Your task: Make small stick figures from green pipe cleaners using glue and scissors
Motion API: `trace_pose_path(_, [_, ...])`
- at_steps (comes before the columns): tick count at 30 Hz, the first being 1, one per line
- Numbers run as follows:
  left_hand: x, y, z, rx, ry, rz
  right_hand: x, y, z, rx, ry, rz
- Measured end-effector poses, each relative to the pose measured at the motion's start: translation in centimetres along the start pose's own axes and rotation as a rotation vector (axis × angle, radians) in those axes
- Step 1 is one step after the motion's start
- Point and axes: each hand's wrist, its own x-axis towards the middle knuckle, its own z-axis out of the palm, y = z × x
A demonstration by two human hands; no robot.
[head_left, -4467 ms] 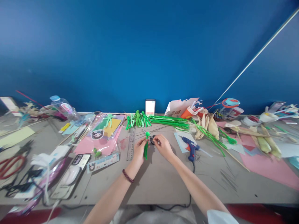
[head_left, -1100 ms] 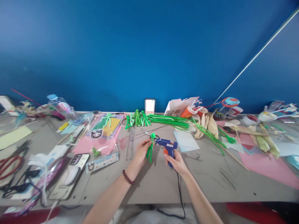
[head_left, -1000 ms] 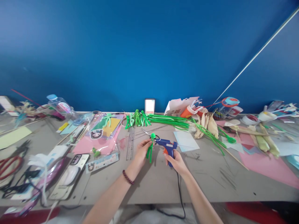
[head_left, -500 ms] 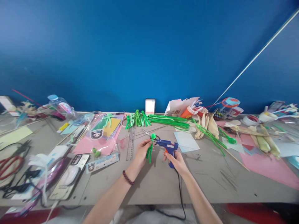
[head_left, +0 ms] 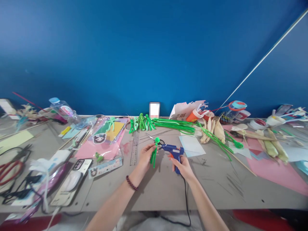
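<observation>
My left hand point(head_left: 144, 158) is closed on a small green pipe-cleaner figure point(head_left: 154, 153) with a round head and dangling legs, held just above the grey table point(head_left: 158, 189). My right hand point(head_left: 181, 165) grips the handle of a blue hot glue gun point(head_left: 172, 150) with an orange trigger. The gun's nozzle points left and touches the figure just below its head. The gun's black cord point(head_left: 185, 205) runs back toward me off the table edge.
A metal ruler point(head_left: 135, 147) lies left of my hands, with pink sheets point(head_left: 101, 147) and a phone point(head_left: 72, 179) further left. Green pipe cleaners point(head_left: 173, 124), finished green figures point(head_left: 141, 123), corn husks point(head_left: 214, 128) and a light blue paper point(head_left: 191, 145) lie behind. Red-handled scissors point(head_left: 9, 166) sit far left.
Early on my right hand held a small dark object beside the figure while the glue gun lay on the table. It has since picked the gun up; over the last second almost nothing moved.
</observation>
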Motion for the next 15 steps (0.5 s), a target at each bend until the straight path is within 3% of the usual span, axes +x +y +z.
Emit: trace_pose_path(15, [-0.09,-0.34,-0.01,0.072,-0.044,0.060,0.09,0.62,-0.02,-0.040,0.069,-0.005])
